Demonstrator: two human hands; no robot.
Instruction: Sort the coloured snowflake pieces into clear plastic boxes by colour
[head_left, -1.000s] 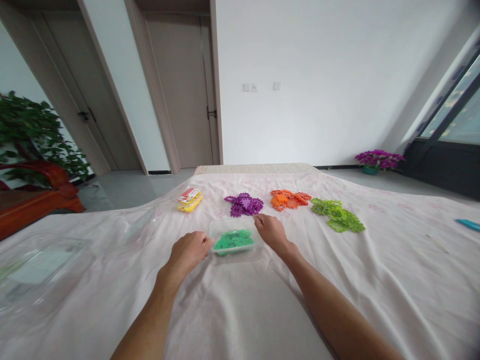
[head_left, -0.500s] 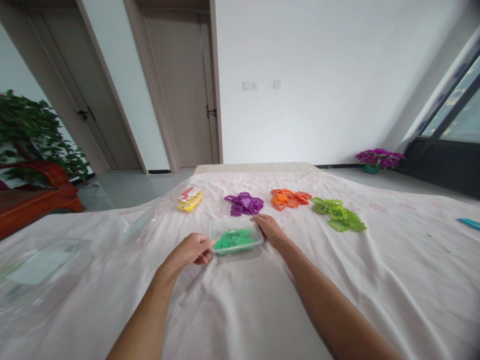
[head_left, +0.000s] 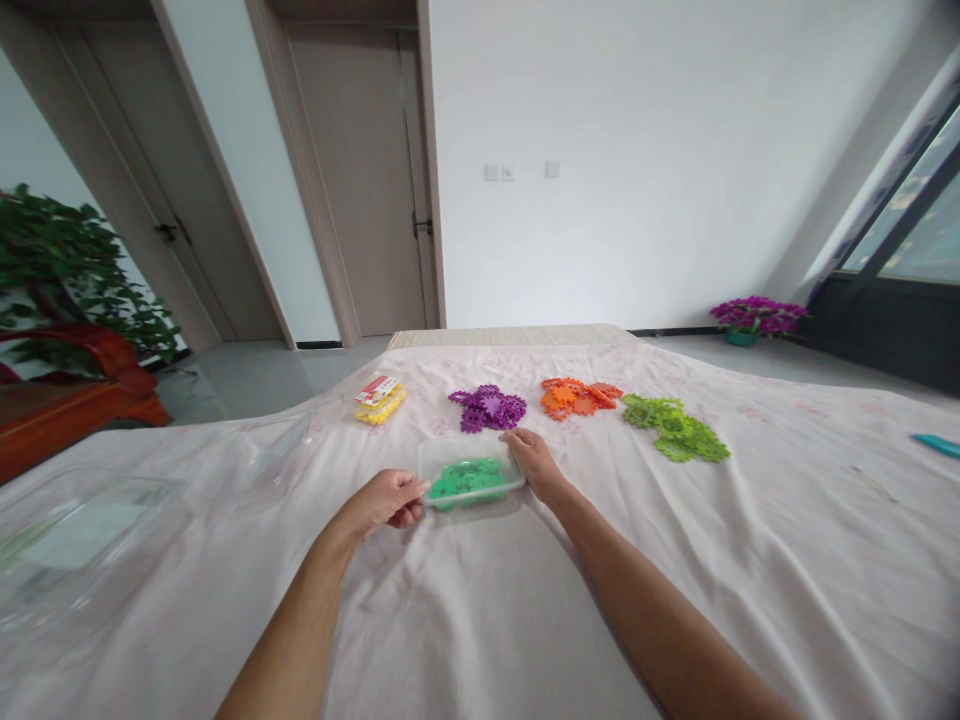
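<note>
A clear plastic box (head_left: 439, 458) with dark green toy pieces (head_left: 470, 481) in it is held a little above the white cloth. My left hand (head_left: 388, 501) grips its near left corner with closed fingers. My right hand (head_left: 532, 460) holds its right end, fingers wrapped on the rim. Just beyond the box lie a purple pile (head_left: 489, 408), an orange pile (head_left: 579, 397) and a light green pile (head_left: 675, 428) of pieces.
A small box of yellow pieces (head_left: 379, 398) sits at the far left. Clear plastic containers (head_left: 82, 535) lie on the cloth at the left. A teal object (head_left: 936, 446) is at the right edge. A plant and red wooden furniture (head_left: 67, 380) stand beyond the left side.
Both hands have taken hold of the green-piece box and raised it slightly off the cloth; the left hand's fingers have curled under its corner.
</note>
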